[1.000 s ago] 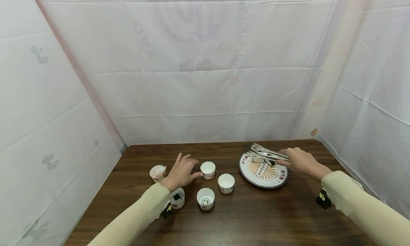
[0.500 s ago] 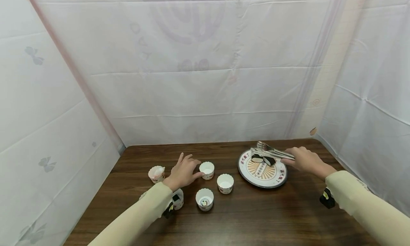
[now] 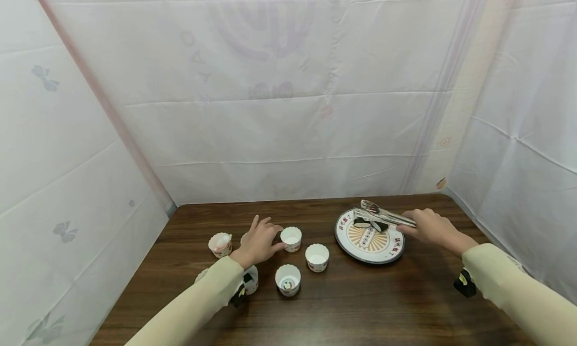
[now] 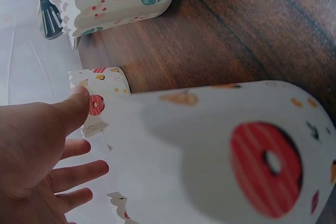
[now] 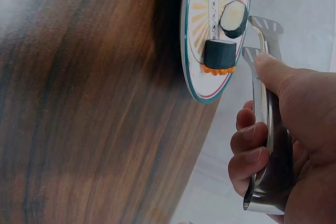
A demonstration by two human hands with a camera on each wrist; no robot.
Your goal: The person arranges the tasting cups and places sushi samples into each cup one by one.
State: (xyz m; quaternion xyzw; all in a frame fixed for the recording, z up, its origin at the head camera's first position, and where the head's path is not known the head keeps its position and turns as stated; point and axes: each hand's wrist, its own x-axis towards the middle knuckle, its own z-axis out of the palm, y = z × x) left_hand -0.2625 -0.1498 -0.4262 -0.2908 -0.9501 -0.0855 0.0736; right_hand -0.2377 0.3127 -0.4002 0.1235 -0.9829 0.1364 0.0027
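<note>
My right hand (image 3: 428,228) grips a pair of metal tongs (image 5: 268,135), fingers and thumb curled round the arms. In the head view the tongs' ends overlap the back rim of the round printed plate (image 3: 387,255). Two sushi rolls lie on that plate by the ends: a pale-topped roll (image 5: 233,18) and a roll with orange roe (image 5: 220,55). Nothing shows between the tongs' ends. My left hand (image 3: 258,242) is spread among the paper cups, fingers loosely extended. Its thumb reaches the rim of a white paper cup (image 3: 292,243).
Nearer me stand another paper cup (image 3: 317,262) and a cup with a sushi piece inside (image 3: 288,288). On the left, one cup (image 3: 220,250) holds something whitish; another cup (image 3: 252,283) with a dark piece is partly behind my sleeve. White cloth (image 3: 288,135) hangs behind the wooden table (image 3: 342,311).
My right hand and the tongs have drawn slightly to the right, and the tongs' ends no longer cover the rolls as much. The left hand stays almost in place.
</note>
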